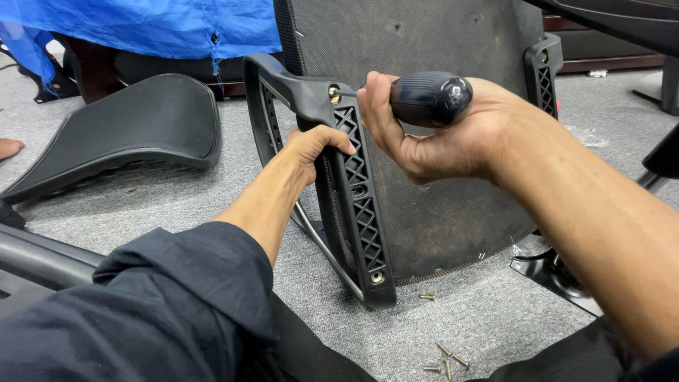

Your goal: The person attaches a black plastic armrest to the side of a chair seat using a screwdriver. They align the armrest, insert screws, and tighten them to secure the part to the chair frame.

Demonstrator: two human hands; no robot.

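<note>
A chair seat base [453,141], standing on edge at frame centre, is being steadied through its black armrest bracket [357,191], which is being gripped by the left hand [311,148]. A black-handled screwdriver [424,97] is being clasped in the right hand [431,131], tip at the bracket's top screw [333,93]. Loose screws [445,357] are lying on grey carpet [481,318], lower centre.

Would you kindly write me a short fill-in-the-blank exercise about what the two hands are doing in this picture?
1. The right hand grips a screwdriver with a ____ handle.
2. The left hand holds the black ____ of the chair seat.
3. Loose screws lie on the grey ____.
4. A ____ sheet lies at top left.

Missing words: black; armrest; carpet; blue
</note>
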